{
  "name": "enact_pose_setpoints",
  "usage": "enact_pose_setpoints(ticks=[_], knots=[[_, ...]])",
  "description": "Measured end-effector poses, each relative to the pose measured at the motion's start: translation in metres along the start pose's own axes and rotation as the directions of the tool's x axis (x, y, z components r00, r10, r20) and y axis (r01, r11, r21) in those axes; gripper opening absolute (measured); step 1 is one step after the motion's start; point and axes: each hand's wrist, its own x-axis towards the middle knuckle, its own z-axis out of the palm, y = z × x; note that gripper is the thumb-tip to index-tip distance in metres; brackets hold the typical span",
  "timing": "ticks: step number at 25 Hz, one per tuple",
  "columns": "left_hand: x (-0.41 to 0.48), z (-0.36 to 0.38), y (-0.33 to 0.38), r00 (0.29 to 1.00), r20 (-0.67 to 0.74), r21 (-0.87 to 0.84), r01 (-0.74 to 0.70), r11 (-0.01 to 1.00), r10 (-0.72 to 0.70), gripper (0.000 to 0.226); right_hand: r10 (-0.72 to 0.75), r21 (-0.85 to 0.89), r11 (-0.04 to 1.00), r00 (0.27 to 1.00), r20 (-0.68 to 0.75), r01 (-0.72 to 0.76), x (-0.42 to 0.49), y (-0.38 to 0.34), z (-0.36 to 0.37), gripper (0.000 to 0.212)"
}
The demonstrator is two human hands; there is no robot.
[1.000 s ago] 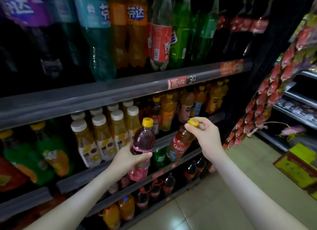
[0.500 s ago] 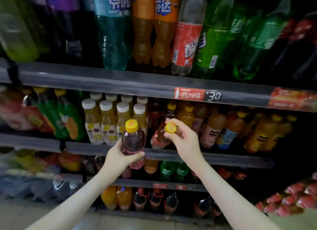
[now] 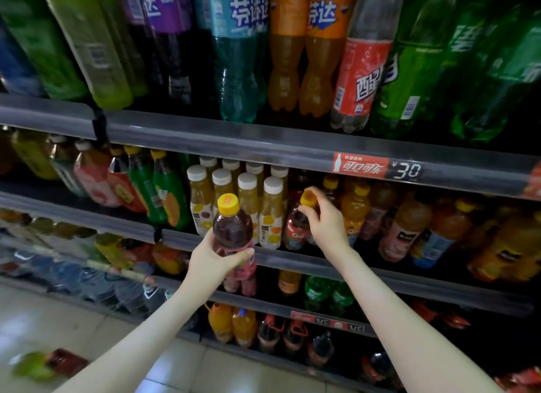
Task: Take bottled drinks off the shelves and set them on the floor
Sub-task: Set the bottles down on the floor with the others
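- the shelves (image 3: 263, 146) are full of drinks;
- the left hand (image 3: 210, 261) wraps round a dark bottle (image 3: 232, 231), held up off the shelf;
- the right hand (image 3: 326, 221) pinches the yellow cap (image 3: 308, 199) of a red-label bottle (image 3: 297, 230) at the shelf's front edge

2 arms extended forward; left hand (image 3: 211, 258) grips dark bottle (image 3: 232, 228); right hand (image 3: 325, 223) pinches yellow cap (image 3: 308, 200).

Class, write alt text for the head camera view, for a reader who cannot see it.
A person's left hand grips a dark yellow-capped bottle, while the right hand pinches the yellow cap of a second bottle at a crowded drinks shelf.
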Motion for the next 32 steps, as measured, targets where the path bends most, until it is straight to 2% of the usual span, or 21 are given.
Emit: enact_pose_setpoints(ticks=[3, 5, 7, 10, 15, 17, 19, 21, 23, 24, 25, 26, 27, 28, 30, 32], knots=[[0.008, 0.005, 0.003, 0.999, 0.014, 0.0, -0.028, 1.0, 0.028, 0.06, -0.161, -0.282, 0.944, 0.985, 0.059, 0.171, 0.007, 0.01, 0.003, 0.06], [0.012, 0.007, 0.004, 1.0, 0.008, -0.02, -0.021, 1.0, 0.021, 0.062, -0.251, -0.566, 0.776, 0.96, 0.128, 0.278, 0.006, 0.019, 0.007, 0.084], [0.016, 0.007, 0.004, 0.999, 0.008, -0.016, -0.031, 0.999, 0.031, 0.062, -0.275, -0.749, 0.588, 0.946, 0.169, 0.305, 0.007, 0.025, 0.013, 0.111], [0.023, 0.005, 0.002, 0.997, 0.02, 0.009, -0.069, 0.998, 0.069, 0.06, -0.201, -0.847, 0.455, 0.958, 0.204, 0.276, 0.018, 0.023, 0.014, 0.124], [0.034, 0.002, 0.006, 0.994, 0.056, 0.023, -0.09, 0.996, 0.089, 0.058, -0.053, -0.892, 0.403, 0.978, 0.2, 0.204, 0.043, 0.016, 0.016, 0.105], [0.035, 0.003, 0.005, 0.992, 0.07, 0.05, -0.106, 0.993, 0.102, 0.056, -0.082, -0.885, 0.404, 0.973, 0.216, 0.231, 0.043, 0.02, 0.019, 0.1], [0.033, 0.006, 0.006, 0.988, 0.097, 0.085, -0.128, 0.988, 0.119, 0.054, -0.116, -0.885, 0.395, 0.969, 0.218, 0.246, 0.037, 0.027, 0.023, 0.108], [0.033, 0.013, 0.004, 0.984, 0.125, 0.103, -0.137, 0.985, 0.124, 0.053, -0.175, -0.867, 0.437, 0.968, 0.178, 0.238, 0.023, 0.03, 0.027, 0.113], [0.031, 0.024, 0.003, 0.978, 0.163, 0.14, -0.152, 0.978, 0.129, 0.055, -0.231, -0.787, 0.567, 0.964, 0.131, 0.243, 0.006, 0.028, 0.024, 0.104], [0.03, 0.03, 0.003, 0.975, 0.184, 0.159, -0.157, 0.975, 0.127, 0.057, -0.22, -0.7, 0.675, 0.969, 0.108, 0.231, -0.003, 0.027, 0.019, 0.096], [0.029, 0.037, 0.002, 0.97, 0.205, 0.17, -0.165, 0.971, 0.129, 0.059, -0.162, -0.518, 0.831, 0.979, 0.128, 0.205, -0.014, 0.021, 0.01, 0.087], [0.028, 0.046, 0.002, 0.964, 0.23, 0.181, -0.179, 0.967, 0.135, 0.062, -0.1, -0.252, 0.957, 0.978, 0.183, 0.145, -0.024, 0.017, 0.001, 0.08], [0.027, 0.057, 0.005, 0.953, 0.266, 0.196, -0.202, 0.96, 0.146, 0.064, -0.06, -0.019, 0.998, 0.963, 0.262, 0.067, -0.034, 0.016, -0.01, 0.076], [0.025, 0.069, 0.009, 0.937, 0.307, 0.222, -0.24, 0.945, 0.165, 0.062, -0.024, 0.111, 0.994, 0.944, 0.328, -0.013, -0.043, 0.015, -0.021, 0.074], [0.021, 0.096, 0.016, 0.896, 0.395, 0.329, -0.346, 0.879, 0.205, 0.059, 0.077, 0.107, 0.987, 0.937, 0.342, -0.12, -0.058, 0.019, -0.038, 0.074], [0.017, 0.125, 0.024, 0.839, 0.496, 0.413, -0.454, 0.789, 0.223, 0.062, 0.199, 0.022, 0.978, 0.963, 0.182, -0.206, -0.067, 0.023, -0.055, 0.068]])
